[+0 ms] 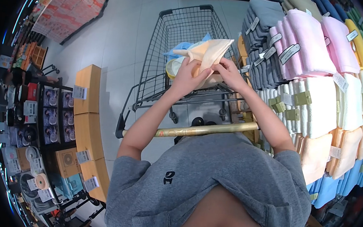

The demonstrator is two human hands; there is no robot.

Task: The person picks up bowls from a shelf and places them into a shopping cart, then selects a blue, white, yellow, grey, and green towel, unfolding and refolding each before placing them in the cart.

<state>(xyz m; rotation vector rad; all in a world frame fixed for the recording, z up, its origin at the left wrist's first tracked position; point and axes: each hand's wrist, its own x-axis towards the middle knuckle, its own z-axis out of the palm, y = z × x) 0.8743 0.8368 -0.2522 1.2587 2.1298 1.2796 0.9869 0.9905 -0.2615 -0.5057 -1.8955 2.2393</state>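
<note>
A cream-peach towel (210, 51) is bunched up between my two hands above the shopping cart (161, 39). My left hand (188, 76) grips its lower left side with the fingers curled in. On the other side, my right hand (230, 74) pinches the cloth between thumb and fingers. Beneath the towel, a light blue cloth-like item (182, 48) lies in the cart's wire basket. Beside it is a round white and yellow item (172, 68), partly hidden by my left hand. The cart's handle bar (206, 129) runs across in front of my body.
Stacked folded towels stand close on the right: grey (265, 17), pink (304, 46), white (318, 103) and peach (314, 154). To the left are wooden display blocks (87, 127) and a shelf of boxed goods (50, 111). Red-and-white packages (72, 9) are piled at the upper left.
</note>
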